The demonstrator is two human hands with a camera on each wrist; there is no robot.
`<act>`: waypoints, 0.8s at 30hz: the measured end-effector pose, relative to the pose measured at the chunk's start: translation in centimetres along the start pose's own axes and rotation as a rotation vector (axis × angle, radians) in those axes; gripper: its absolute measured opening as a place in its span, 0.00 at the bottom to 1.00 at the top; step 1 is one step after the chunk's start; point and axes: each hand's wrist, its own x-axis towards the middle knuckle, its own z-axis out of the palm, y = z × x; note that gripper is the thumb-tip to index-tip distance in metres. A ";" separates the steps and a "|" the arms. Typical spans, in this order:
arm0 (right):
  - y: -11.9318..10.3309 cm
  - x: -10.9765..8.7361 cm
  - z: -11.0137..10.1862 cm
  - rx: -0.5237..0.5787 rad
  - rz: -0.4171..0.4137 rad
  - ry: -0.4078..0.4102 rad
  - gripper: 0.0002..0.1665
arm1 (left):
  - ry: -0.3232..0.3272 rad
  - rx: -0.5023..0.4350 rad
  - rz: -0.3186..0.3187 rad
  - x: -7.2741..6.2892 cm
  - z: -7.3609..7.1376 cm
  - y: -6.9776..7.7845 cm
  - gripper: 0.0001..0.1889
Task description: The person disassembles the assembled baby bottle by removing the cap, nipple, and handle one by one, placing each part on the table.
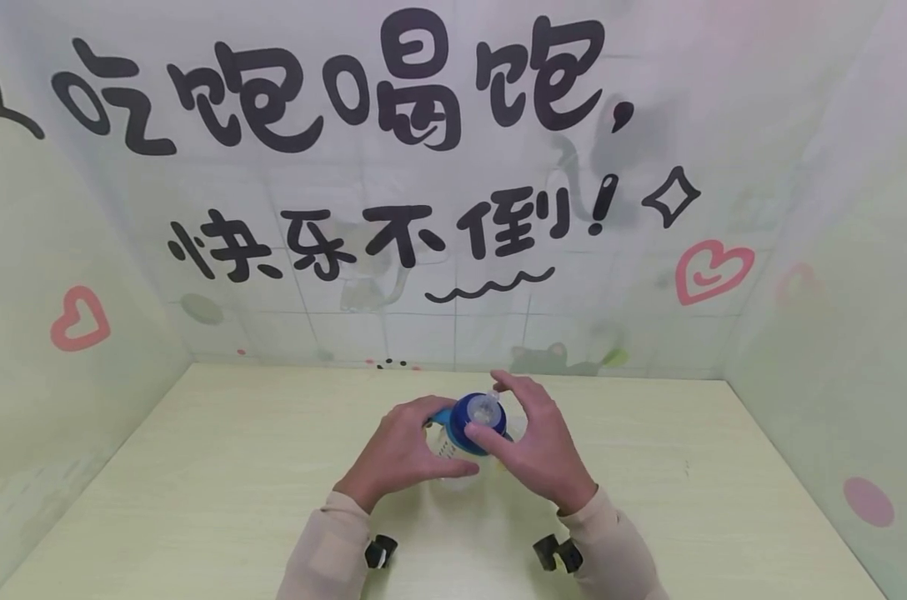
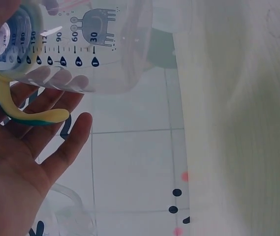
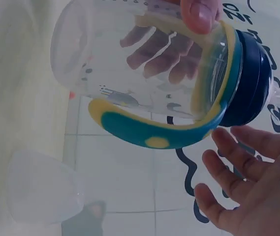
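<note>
A clear baby bottle (image 1: 457, 450) with a dark blue collar (image 3: 250, 78), a clear teat (image 3: 279, 97) and teal-and-yellow handles (image 3: 154, 132) tilts over the table. My left hand (image 1: 404, 446) grips its body, thumb on the near side; its fingers show through the clear wall in the right wrist view. Printed measuring marks (image 2: 63, 51) run along the body. My right hand (image 1: 539, 437) is spread around the collar, thumb over its near edge and index fingertip raised near the teat. In the right wrist view its other fingers lie loosely beside the collar and handle.
A translucent cap (image 3: 46, 189) stands on the pale wooden table (image 1: 221, 483), beyond the right hand. Printed fabric walls with hearts and lettering (image 1: 416, 233) enclose the table at the back and both sides.
</note>
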 end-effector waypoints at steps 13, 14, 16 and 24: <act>-1.0 -0.3 1.7 -0.290 -0.029 0.168 0.35 | 0.024 0.057 0.015 0.0 0.0 0.0 0.36; -1.0 -0.3 1.7 -0.288 -0.025 0.168 0.35 | 0.024 0.059 0.015 0.0 0.0 0.0 0.36; -1.1 -0.3 1.7 -0.281 -0.018 0.164 0.34 | 0.022 0.061 0.014 0.1 0.0 -0.1 0.37; -1.2 -0.3 1.4 -0.217 0.014 0.120 0.33 | 0.015 0.059 0.014 0.0 -0.1 -0.1 0.37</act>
